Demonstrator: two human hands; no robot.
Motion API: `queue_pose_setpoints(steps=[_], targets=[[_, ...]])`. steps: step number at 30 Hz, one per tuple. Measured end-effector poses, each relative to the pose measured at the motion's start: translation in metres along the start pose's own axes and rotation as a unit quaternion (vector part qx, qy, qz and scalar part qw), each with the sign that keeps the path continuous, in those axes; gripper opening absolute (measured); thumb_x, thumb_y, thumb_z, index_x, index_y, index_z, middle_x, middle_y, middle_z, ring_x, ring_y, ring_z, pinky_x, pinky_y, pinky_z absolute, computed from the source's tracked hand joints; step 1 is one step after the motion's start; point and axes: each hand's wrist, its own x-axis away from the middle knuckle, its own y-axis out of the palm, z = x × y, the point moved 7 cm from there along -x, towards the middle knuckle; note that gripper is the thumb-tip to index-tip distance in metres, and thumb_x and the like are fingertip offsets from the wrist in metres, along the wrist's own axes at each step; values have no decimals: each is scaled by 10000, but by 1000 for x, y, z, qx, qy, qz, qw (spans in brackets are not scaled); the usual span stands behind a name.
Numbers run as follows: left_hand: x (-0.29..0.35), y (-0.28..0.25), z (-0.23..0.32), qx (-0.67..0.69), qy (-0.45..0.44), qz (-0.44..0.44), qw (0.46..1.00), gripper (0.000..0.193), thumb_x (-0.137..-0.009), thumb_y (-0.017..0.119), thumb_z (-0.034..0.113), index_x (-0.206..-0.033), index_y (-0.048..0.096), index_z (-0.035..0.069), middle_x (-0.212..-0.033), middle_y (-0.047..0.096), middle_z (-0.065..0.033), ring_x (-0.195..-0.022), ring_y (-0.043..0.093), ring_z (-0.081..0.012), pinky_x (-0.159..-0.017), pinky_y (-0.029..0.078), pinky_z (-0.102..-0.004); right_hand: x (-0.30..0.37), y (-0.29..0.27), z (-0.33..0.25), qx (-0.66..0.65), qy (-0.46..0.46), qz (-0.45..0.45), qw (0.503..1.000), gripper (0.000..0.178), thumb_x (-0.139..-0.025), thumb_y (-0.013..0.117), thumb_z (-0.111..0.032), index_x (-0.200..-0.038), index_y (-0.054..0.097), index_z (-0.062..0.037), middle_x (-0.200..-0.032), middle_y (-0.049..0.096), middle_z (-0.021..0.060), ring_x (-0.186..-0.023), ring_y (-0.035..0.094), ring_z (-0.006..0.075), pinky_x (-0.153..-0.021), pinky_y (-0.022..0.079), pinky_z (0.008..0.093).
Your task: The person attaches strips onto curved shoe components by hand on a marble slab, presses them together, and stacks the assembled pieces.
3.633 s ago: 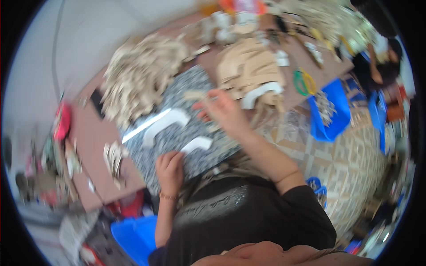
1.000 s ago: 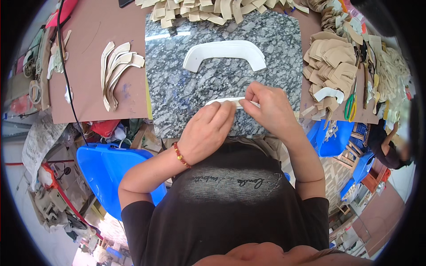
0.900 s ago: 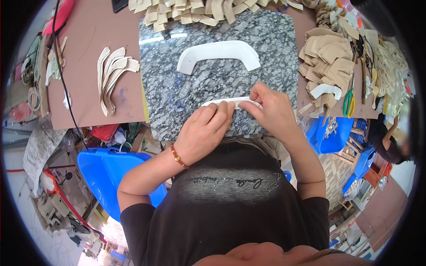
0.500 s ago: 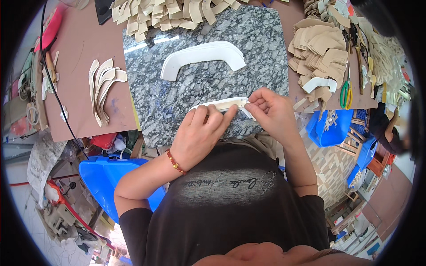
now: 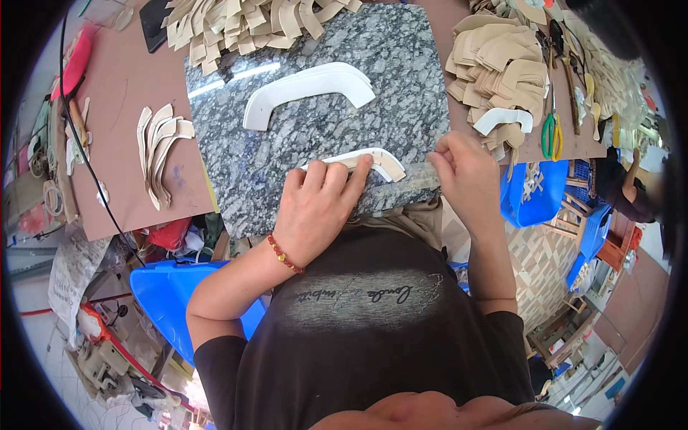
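My left hand (image 5: 315, 208) presses its fingertips on a white curved piece (image 5: 345, 155) near the front of the grey speckled stone slab (image 5: 308, 143). A narrow beige strip (image 5: 387, 167) lies along that piece, partly under my fingers, following its bend at the right end. My right hand (image 5: 466, 172) is off the piece, by the slab's right edge, with thumb and forefinger pinched together. A faint see-through band shows on the slab beside these fingertips; whether they hold it is unclear. Farther back on the slab rests a neat stack of white curved pieces (image 5: 308, 84).
Beige curved strips (image 5: 161, 150) lie on the brown table at left. Heaps of beige pieces stand behind the slab (image 5: 244, 25) and at right (image 5: 498, 61). Green-and-yellow-handled scissors (image 5: 552, 136) lie near the right heap. Blue bins (image 5: 530, 193) stand below; another person (image 5: 631, 190) is at far right.
My right hand has let go of the piece's right end and moved right, still pinched. My left hand stays on the piece. The view has shifted slightly.
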Motion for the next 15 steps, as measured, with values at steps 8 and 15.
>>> queue_pose_setpoints(steps=[8, 15], targets=[[33, -11, -45, 252, -84, 97, 959, 586, -813, 731, 73, -1387, 614, 109, -1088, 598, -74, -994, 583, -279, -864, 472, -373, -2, 44, -63, -174, -54, -63, 981, 167, -825, 757, -55, -970, 677, -41, -894, 654, 109, -859, 661, 327, -759, 519, 411], [97, -32, -52, 284, -88, 276, 914, 297, -732, 803, 13, -1004, 708, 84, -912, 719, -54, -830, 681, -272, -786, 512, -392, 40, 17, -75, -116, -310, 144, 933, 287, -696, 764, -15, -951, 714, -139, -949, 616, 13, -886, 604, 245, -809, 477, 406]])
